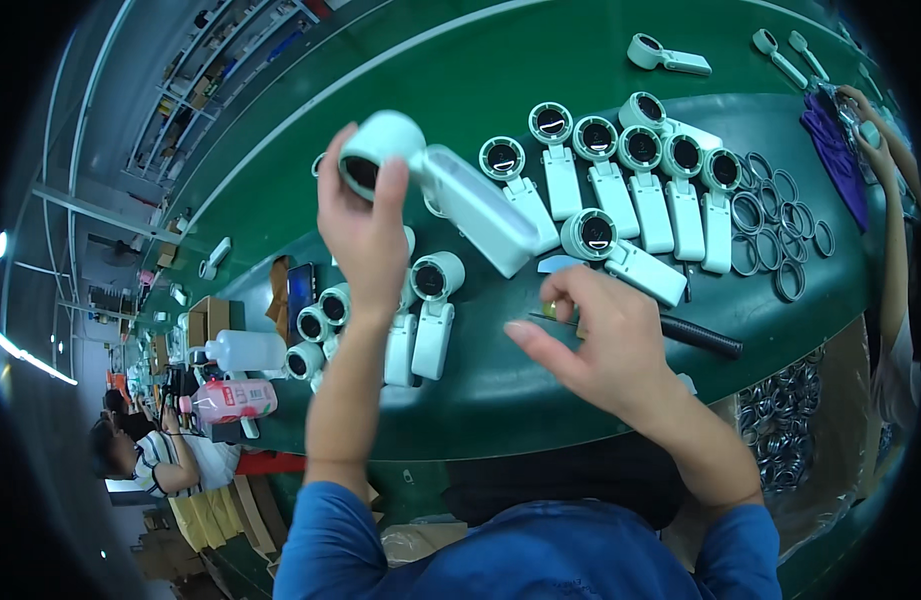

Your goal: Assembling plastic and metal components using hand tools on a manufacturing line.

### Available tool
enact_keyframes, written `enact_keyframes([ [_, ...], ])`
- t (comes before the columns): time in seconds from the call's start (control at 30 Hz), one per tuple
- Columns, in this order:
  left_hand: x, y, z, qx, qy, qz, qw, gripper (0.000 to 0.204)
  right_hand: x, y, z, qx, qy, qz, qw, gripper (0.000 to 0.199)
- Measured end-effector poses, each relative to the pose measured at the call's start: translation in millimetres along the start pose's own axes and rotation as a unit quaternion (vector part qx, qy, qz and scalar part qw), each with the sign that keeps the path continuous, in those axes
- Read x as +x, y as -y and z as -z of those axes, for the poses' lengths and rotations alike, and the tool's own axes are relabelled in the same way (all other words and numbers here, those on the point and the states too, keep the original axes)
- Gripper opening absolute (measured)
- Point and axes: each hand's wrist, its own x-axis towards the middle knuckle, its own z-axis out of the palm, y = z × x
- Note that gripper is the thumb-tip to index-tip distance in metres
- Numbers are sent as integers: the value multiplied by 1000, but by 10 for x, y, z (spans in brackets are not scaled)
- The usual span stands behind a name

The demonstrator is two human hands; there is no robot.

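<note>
My left hand [365,215] is closed around the round head of a mint-green handheld fan [485,215], raised above the table with its handle slanting down to the right. Lower and to the right, my right hand [610,335] has its fingers curled, with the thumb pointing left. A thin metal shaft [552,319] shows between its thumb and fingers. From behind this hand a black ribbed rod [702,336] sticks out to the right, roughly in line with the shaft; the join is hidden. Just beyond my right hand lies another mint-green fan [640,270].
Several similar fans [645,190] lie in a row on the green table [500,410], more at left. Grey rings [770,225] are scattered at right, above a box of rings [780,420]. Bottles [235,400] stand at left. Another person's hands [875,140] work at far right.
</note>
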Motion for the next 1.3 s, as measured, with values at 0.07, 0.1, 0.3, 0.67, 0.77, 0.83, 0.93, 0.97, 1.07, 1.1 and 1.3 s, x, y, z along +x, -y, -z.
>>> enact_keyframes([
  [0.07, -371, -240, 64, -25, -29, 2, 999, 62, 14, 53, -21, -56, -3, 52, 997, 28],
  [0.1, -498, -295, 88, -56, -55, 13, 997, 63, -7, 64, -28, -86, -4, 76, 993, 30],
  [0.3, -899, -512, 299, -85, -81, -7, 993, 67, -341, 275, 14, -123, 8, 144, 982, 41],
  [0.67, -1171, -715, 388, -108, -83, -53, 989, 70, -548, 615, 88, -137, 8, 164, 977, 44],
  [0.77, -1191, -734, 414, -104, -80, -52, 990, 70, -570, 585, 40, -145, 21, 191, 971, 44],
  [0.83, -1179, -689, 425, -84, -82, -55, 992, 69, -565, 575, -1, -146, 19, 199, 969, 44],
  [0.93, -1234, -662, 422, -42, -85, -62, 994, 68, -587, 553, -92, -147, 14, 217, 965, 43],
  [0.97, -1315, -679, 385, -161, -70, 53, 983, 68, -628, 531, -128, -167, 10, 205, 964, 43],
  [1.07, -1565, -969, 79, -421, -59, 416, 804, 63, -785, 457, -146, -205, 8, 179, 962, 42],
  [1.1, -1699, -815, 74, -421, -69, 422, 800, 63, -815, 415, -150, -193, 67, 172, 964, 42],
  [1.3, -2239, -731, 76, -389, 61, 477, 786, 43, -1169, 220, -218, 191, -42, -31, 980, 43],
])
